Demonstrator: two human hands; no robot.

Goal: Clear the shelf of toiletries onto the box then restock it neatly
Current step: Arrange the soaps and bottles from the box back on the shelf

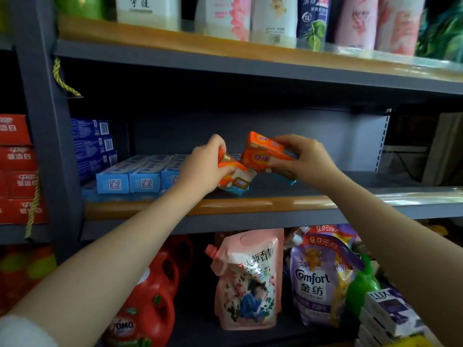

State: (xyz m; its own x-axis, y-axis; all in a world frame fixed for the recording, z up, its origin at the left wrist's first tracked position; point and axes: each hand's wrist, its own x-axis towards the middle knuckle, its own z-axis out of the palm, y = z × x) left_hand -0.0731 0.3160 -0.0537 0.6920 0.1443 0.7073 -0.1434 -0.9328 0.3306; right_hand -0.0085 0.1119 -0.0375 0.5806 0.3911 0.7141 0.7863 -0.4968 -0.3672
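both hands are up at the middle shelf (263,204). the left hand (204,169) has its fingers curled round an orange soap pack (236,176), which sits tilted on the shelf near the front edge. the right hand (304,159) pinches a second orange soap pack (266,154) and holds it a bit higher, just right of the first one and touching it. this pack leans too. under it you can see a bit of blue wrapper (290,181) on the shelf.

on the left part of the same shelf lie light blue toothpaste boxes (140,176) side by side, with their ends facing near. darker blue boxes (94,146) are stacked behind them at the far left.

the shelf above holds tall bottles (273,18) in a row. on the shelf below stand a pink refill bag (248,279), a purple comfort bag (315,279) and a red omo jug (147,304). white lux boxes (388,311) are piled at the near right. red boxes (17,169) are stacked on the next rack, far left.
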